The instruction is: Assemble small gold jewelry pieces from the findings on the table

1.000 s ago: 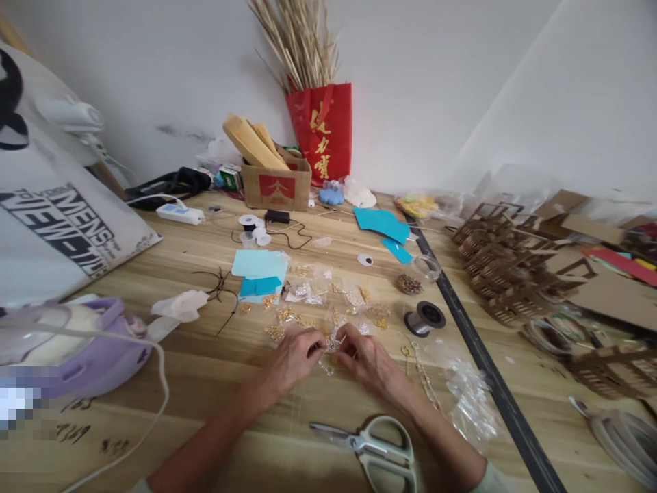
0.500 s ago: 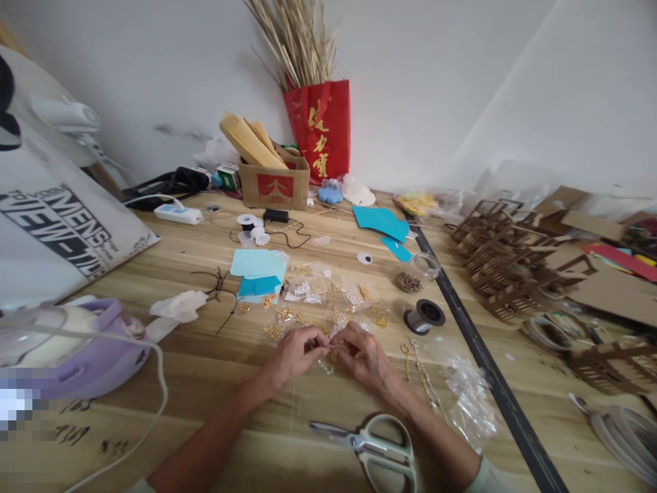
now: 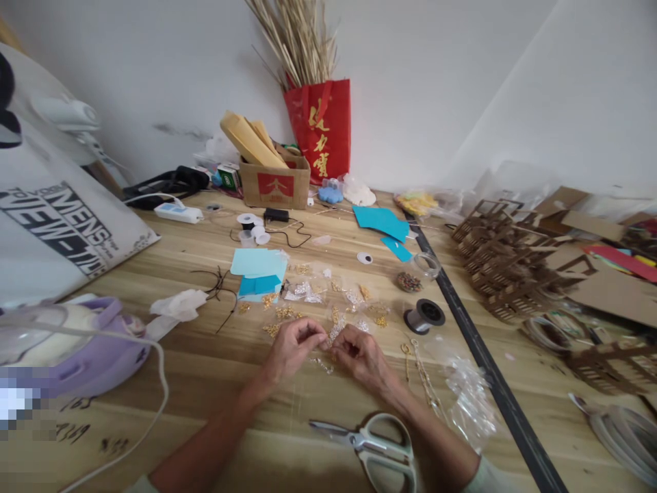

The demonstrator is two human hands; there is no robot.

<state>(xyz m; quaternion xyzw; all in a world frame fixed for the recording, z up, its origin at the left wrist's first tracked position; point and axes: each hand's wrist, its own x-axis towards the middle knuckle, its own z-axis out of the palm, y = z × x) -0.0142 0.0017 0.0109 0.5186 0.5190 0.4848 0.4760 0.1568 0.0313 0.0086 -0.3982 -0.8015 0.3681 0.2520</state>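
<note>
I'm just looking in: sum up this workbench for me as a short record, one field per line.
Surface: wooden table
Hands: left hand and right hand, close together
Held: too small to tell
Beside hands: small silvery chain
Nearer the wearer: scissors
Right of hands: dark spool
Back: red bag of dried stalks, beside cardboard box

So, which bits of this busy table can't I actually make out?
Head view: anything pinched by the left hand or right hand, too small and covered by the hands themselves.
Head view: the handle end of the scissors, cut off by the bottom edge.
Head view: the rest of the white bag, cut off by the left edge.
Head view: the inside bottom of the cardboard box, hidden by its front wall.
</note>
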